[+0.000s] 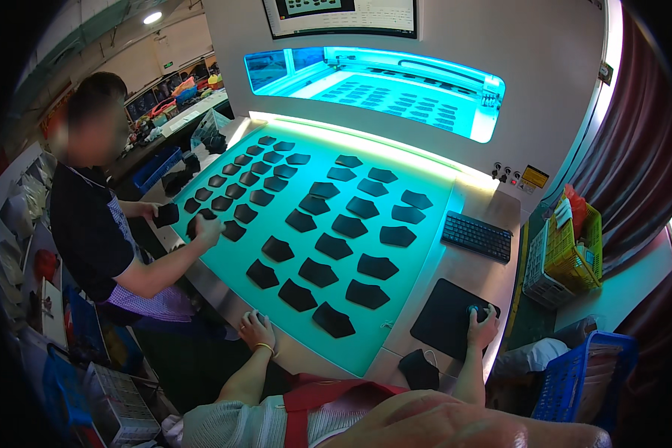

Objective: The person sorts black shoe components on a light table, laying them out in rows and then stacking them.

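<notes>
My right hand is closed over a dark computer mouse on a black mouse pad, on the metal strip right of the work surface. At the near left edge of the teal-lit flat bed, my left hand rests with its fingers apart and nothing in it. Rows of flat black cut pieces lie across the bed, larger ones in the middle and smaller ones at the left. Near my right forearm, a small black piece lies by the pad, partly over the metal edge.
A co-worker stands at the left, holding a stack of black pieces and reaching over the bed. A keyboard sits beyond the mouse pad. The machine's lit window and monitor rise behind. Crates stand at the right.
</notes>
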The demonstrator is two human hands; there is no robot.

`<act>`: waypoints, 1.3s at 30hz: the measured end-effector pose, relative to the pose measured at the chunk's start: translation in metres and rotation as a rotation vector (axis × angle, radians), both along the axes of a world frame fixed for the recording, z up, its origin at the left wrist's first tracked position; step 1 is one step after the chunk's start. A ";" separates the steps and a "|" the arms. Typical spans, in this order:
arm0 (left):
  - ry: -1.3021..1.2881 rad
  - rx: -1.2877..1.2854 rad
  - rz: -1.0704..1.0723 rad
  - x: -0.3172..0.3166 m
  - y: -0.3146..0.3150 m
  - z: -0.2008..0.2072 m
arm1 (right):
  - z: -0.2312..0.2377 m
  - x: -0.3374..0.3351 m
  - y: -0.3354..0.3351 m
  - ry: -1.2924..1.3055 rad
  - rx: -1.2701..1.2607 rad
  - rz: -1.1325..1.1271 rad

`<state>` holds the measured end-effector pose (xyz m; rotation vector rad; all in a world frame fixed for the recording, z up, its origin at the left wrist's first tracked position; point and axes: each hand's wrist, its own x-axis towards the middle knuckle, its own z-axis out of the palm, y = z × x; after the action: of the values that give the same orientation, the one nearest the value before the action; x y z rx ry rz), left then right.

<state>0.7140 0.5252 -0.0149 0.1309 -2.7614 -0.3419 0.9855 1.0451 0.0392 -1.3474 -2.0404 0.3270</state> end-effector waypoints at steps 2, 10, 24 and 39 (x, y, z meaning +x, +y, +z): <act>0.015 -0.001 -0.004 -0.002 -0.001 -0.004 | 0.000 0.000 0.000 -0.002 0.003 -0.002; 0.046 -0.005 -0.006 -0.003 -0.003 -0.008 | 0.003 -0.002 -0.002 0.005 0.019 0.000; 0.005 0.010 -0.007 -0.001 -0.003 -0.005 | 0.003 -0.003 -0.002 0.002 0.000 -0.039; -0.016 0.021 0.003 -0.002 -0.001 -0.003 | -0.001 -0.002 0.002 -0.012 0.031 -0.023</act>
<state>0.7120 0.5243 -0.0181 0.1438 -2.7739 -0.3704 0.9836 1.0475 0.0380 -1.3558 -2.0300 0.2762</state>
